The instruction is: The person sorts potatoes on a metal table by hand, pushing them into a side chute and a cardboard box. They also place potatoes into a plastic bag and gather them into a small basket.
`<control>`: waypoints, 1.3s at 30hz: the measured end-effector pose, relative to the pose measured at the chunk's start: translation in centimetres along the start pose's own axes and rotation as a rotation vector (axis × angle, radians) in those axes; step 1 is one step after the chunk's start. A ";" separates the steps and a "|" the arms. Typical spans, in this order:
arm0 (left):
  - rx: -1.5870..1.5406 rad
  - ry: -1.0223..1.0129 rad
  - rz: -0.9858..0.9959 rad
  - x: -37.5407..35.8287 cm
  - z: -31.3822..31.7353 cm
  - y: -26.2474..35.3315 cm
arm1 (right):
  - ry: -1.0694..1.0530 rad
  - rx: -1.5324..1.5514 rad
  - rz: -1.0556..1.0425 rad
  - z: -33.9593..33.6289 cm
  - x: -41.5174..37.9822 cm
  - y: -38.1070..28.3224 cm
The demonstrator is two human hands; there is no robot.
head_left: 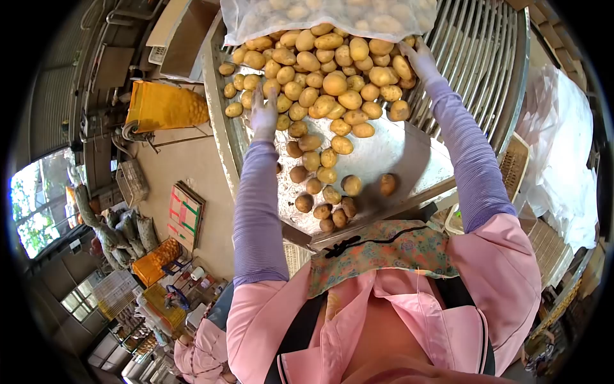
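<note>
Many yellow-brown potatoes (334, 83) lie heaped on a metal sorting table (409, 153), with several looser ones near its front edge. Behind the heap a translucent white sack (275, 20) holds more potatoes. My left hand (263, 112), gloved in white, rests at the left side of the heap with its fingers apart, touching potatoes. At the heap's right edge, by the sack's corner and the metal bars (473, 57), is my right hand (420, 61), also gloved; its fingers are spread against the potatoes.
A yellow sack (163, 105) and a box (185, 38) stand left of the table. White plastic sheeting (559, 147) and a crate (513, 160) are at the right. Another person (203, 349) is at lower left, near a board (185, 214) with red and green marks.
</note>
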State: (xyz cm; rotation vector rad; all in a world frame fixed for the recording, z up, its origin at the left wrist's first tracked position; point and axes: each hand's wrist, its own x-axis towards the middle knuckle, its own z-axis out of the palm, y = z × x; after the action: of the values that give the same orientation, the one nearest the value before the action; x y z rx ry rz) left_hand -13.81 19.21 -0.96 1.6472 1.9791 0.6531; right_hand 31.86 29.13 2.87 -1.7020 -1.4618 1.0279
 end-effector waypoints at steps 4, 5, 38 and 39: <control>0.100 0.066 -0.263 -2.4 0.8 6.2 | -0.003 0.161 -0.004 2.1 0.2 1.5; 0.104 0.060 -0.231 -2.9 0.9 6.2 | -0.058 0.247 -0.007 2.1 -0.5 1.1; 0.523 0.029 0.365 -35.5 1.4 1.7 | -0.684 -1.162 -0.742 3.2 -29.8 -0.1; 0.478 -0.004 0.327 -37.0 0.2 1.2 | -0.730 -1.172 -0.744 3.2 -30.3 0.2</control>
State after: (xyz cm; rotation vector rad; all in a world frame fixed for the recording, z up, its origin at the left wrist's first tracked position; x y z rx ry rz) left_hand -6.81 -17.08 1.86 2.2846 1.9838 0.2915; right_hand 27.11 -0.86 5.43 -1.1200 -3.2663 0.3037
